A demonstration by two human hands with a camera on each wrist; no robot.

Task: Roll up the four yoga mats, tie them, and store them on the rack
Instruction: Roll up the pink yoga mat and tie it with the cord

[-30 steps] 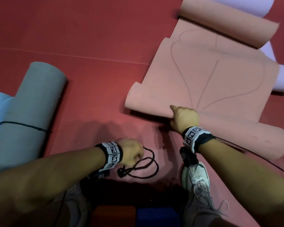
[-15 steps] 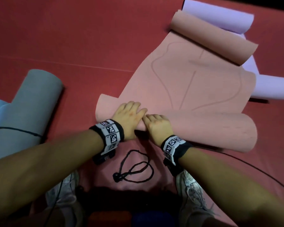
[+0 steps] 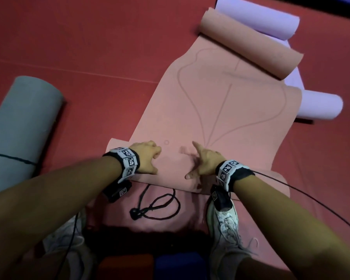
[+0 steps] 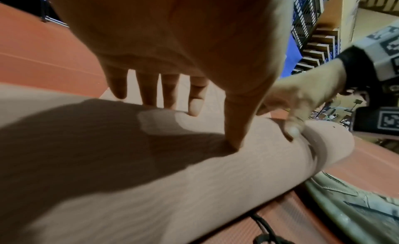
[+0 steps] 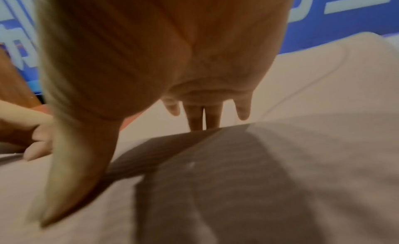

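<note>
Your head camera looks steeply down on the pink mat (image 3: 220,118). Both wrist cameras skim close along its near roll, facing forward.

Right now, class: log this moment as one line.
step: rolling | hands: both pressing pink mat | black cord: loose on floor | grey mat: tied

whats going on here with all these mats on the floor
A person is crouched on the red floor, rolling up a pink yoga mat. The left hand and right hand both press on the near rolled end with fingers spread; the mat's far end is curled too. A black cord lies loose by their shoes, untied. A grey mat to the left is already rolled and tied, and a lilac mat lies beyond the pink one.
</note>
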